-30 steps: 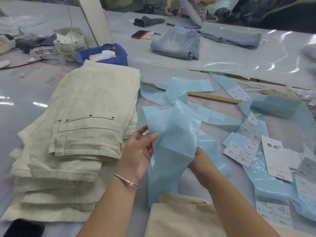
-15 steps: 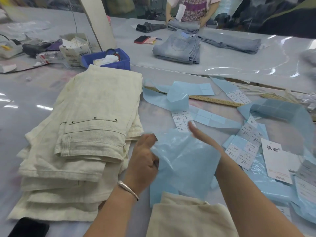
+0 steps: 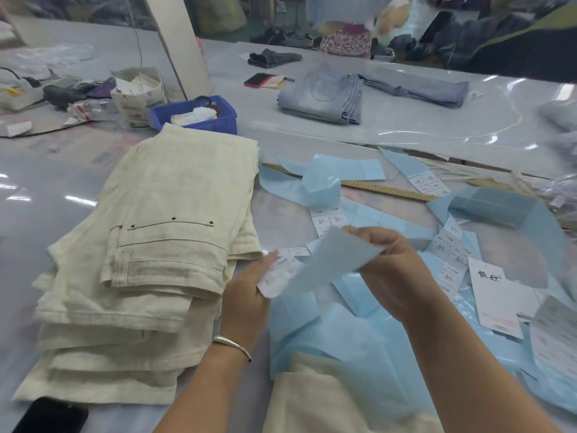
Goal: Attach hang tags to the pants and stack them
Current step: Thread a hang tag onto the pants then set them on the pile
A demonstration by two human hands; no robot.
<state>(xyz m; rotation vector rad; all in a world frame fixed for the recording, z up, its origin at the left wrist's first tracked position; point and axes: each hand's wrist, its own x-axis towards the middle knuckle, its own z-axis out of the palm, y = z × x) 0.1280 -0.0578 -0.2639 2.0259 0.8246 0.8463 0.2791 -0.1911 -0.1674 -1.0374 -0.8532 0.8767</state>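
Both hands are up over the counter (image 3: 62, 189), working one blue strip (image 3: 331, 264) between them. The left hand (image 3: 249, 295) pinches the near end, where a white label (image 3: 278, 276) sits against the thumb; the right hand (image 3: 390, 264) pinches the far end, fingers curled over the edge. Strip held taut and raised off the surface, probably so the label can be peeled clear of its backing. It's blurred, so whether the label is already loose I can't tell.

The pants (image 3: 162, 245) wait in a folded cream stack on the left, just beside the left hand, within easy reach. Another cream pair (image 3: 327, 398) lies at the bottom edge, under the forearms, likely the one being dressed. A hang tag (image 3: 496, 295) rests to the right among spent blue backing (image 3: 343, 335) and label sheets (image 3: 449, 260), near the right hand. A ruler (image 3: 387, 190) lies beyond, partly buried by the blue scraps.
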